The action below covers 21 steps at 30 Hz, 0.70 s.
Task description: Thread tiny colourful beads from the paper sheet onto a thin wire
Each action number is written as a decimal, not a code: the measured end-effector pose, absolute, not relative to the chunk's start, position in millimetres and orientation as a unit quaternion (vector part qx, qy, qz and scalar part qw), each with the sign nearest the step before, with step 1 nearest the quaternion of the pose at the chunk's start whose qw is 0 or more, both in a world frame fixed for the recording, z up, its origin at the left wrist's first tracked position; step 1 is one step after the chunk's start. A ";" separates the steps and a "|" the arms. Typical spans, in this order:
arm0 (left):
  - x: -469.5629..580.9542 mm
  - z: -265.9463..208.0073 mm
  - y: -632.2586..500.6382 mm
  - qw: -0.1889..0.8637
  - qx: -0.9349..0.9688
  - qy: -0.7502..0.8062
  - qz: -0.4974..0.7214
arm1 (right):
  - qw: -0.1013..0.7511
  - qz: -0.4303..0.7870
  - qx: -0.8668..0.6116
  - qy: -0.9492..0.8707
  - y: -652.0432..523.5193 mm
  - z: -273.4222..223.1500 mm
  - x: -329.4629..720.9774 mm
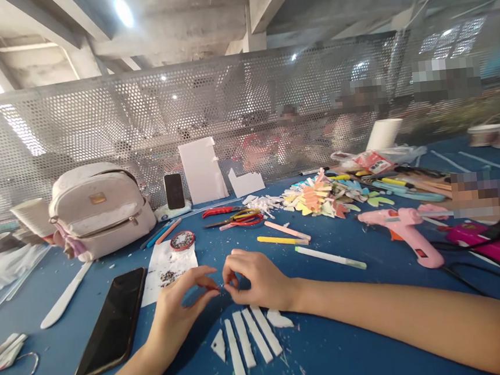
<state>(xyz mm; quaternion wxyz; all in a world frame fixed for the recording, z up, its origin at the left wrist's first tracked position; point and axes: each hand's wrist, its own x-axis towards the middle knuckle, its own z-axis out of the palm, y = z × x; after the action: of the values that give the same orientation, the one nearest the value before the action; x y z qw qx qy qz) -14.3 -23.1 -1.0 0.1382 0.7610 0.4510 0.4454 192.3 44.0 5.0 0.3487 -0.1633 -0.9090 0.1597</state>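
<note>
My left hand (181, 301) and my right hand (258, 277) meet fingertip to fingertip above the blue table. Each is pinched, thumb against finger, around something too small to make out between them. Just below lie several white foam strips (256, 336), side by side, with a small white triangular piece (219, 346) at their left and another white scrap (280, 318) at their right. Behind my left hand a white paper sheet (152, 272) carries a round red-rimmed dish (182, 240) of small dark bits, with more bits spilled on the paper.
A dark phone (110, 322) lies left, near a white plastic knife (67, 295) and a backpack (98, 209). Markers (330, 257), pliers and scissors (239, 216) and a heap of paper cut-outs (321, 196) lie beyond my hands. A pink glue gun (411, 229) and corded power strip (491, 248) sit right.
</note>
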 end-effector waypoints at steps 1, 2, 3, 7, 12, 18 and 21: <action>-14.3 -1.1 -23.1 0.139 0.761 0.451 0.445 | 0.349 0.160 -0.162 -0.909 44.2 5.0 192.3; -14.4 -1.1 -23.0 0.140 0.761 0.450 0.445 | 0.349 0.159 -0.162 -0.909 44.4 4.9 192.2; -14.6 -1.2 -23.0 0.141 0.762 0.449 0.445 | 0.349 0.159 -0.161 -0.909 44.6 4.8 192.2; -16.5 -1.9 -22.9 0.133 0.766 0.445 0.444 | 0.349 0.163 -0.158 -0.909 44.9 4.2 192.3; -17.5 -2.9 -22.3 0.133 0.768 0.440 0.446 | 0.353 0.170 -0.163 -0.906 44.8 3.6 192.7; -17.4 -3.7 -21.5 0.145 0.762 0.449 0.444 | 0.350 0.177 -0.165 -0.905 45.2 3.3 193.3; -18.0 -4.0 -20.6 0.155 0.761 0.454 0.437 | 0.354 0.185 -0.169 -0.901 44.8 4.2 193.5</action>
<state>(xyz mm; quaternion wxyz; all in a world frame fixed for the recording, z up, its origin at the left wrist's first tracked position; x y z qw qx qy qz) -18.0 -20.6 -4.0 0.1554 0.7609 0.4542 0.4366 193.5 44.8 4.2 0.3541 -0.1694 -0.9009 0.1851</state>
